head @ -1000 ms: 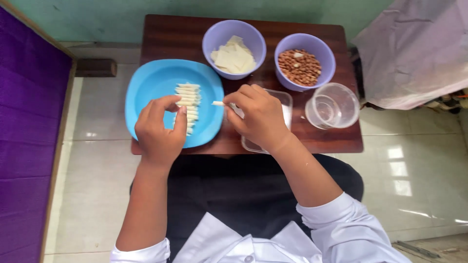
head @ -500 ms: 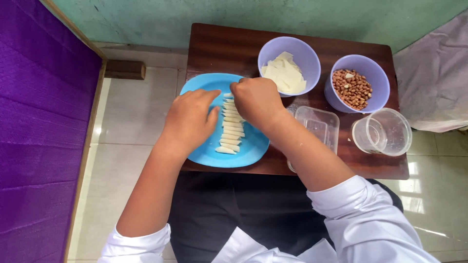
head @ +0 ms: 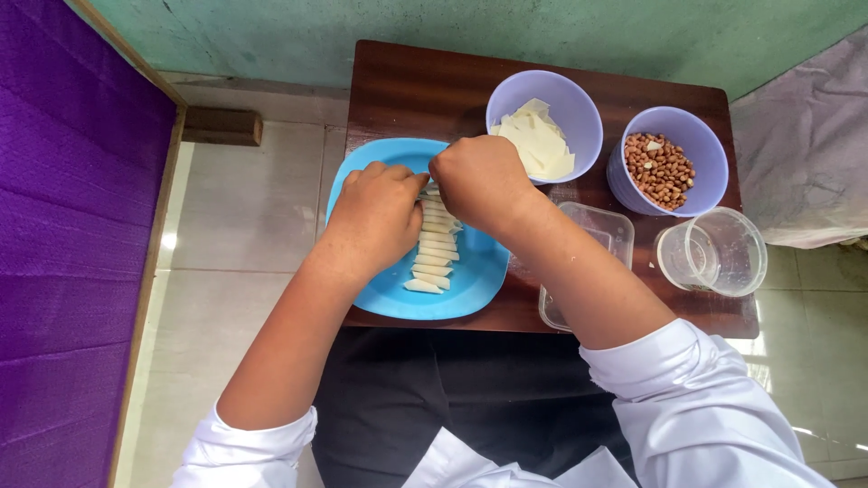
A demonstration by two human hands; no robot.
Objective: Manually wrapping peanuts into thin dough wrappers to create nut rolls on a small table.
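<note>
Rolled pastry pieces (head: 432, 258): pale, narrow, laid side by side in a column on the blue plate (head: 380, 289). Column runs from about plate centre toward 6 o'clock; its upper end is hidden beneath the hands.

Left hand (head: 375, 217): knuckles up, fingers curled down, sits over the plate just at 9 o'clock of the column, fingertips meeting the topmost pieces. Whether it pinches one cannot be told; fingertips are hidden.

Right hand (head: 479, 185): loosely fisted, fingers bent under, at 1 o'clock of the column, touching the left hand's fingertips over the top of the row. A sliver of pale pastry shows between the two hands. Exact grip cannot be told.

Plate occupies the left half of the dark wooden surface (head: 407, 90).

At 1 o'clock of the plate: lilac bowl (head: 511, 95) holding flat pale wrapper sheets (head: 538, 145). At 3 o'clock of that bowl: second lilac bowl (head: 714, 145) holding peanuts (head: 660, 167). The two bowls stand near each other, not touching.

At 3 o'clock of the plate: clear rectangular container (head: 606, 230), partly covered by the right forearm. At 3 o'clock of the container: clear round cup (head: 714, 253), near the right edge of the surface.

White sleeves on both arms. Tiled floor (head: 244, 235) at 9 o'clock of the surface; purple panel (head: 63, 226) beyond that.
</note>
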